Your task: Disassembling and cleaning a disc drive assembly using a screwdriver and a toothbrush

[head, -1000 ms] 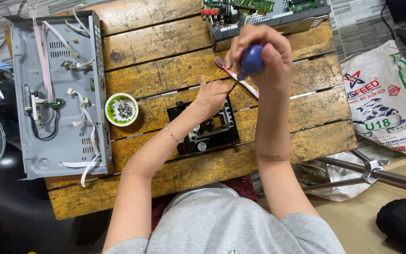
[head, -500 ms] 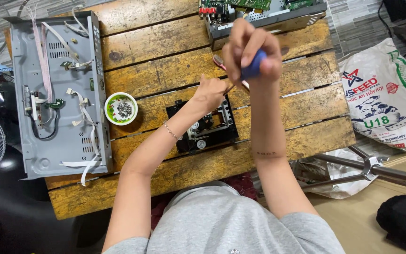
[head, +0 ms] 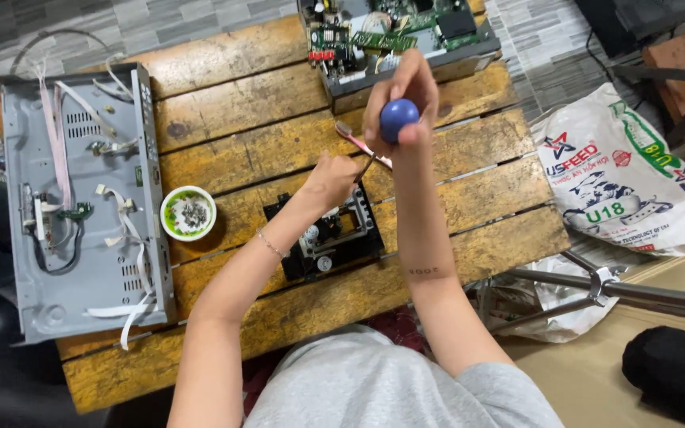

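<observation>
Head view: right hand (head: 402,111) wraps the blue-handled screwdriver (head: 397,119) upright, fingers closed around its knob for downward pressure, while left hand (head: 331,181) presses the black drive mechanism (head: 334,242) against the wooden table (head: 477,238), steadying it beside the screw dish (head: 188,213).

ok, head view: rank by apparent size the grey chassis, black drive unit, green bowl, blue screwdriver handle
1. grey chassis
2. black drive unit
3. green bowl
4. blue screwdriver handle, though it sits nearer the camera, so looks bigger than it is.

Bare counter (head: 469,198) right of your hands is open; left, screw bowl (head: 188,212) and grey chassis (head: 81,206) block; ahead, circuit-board unit (head: 394,36) blocks
</observation>
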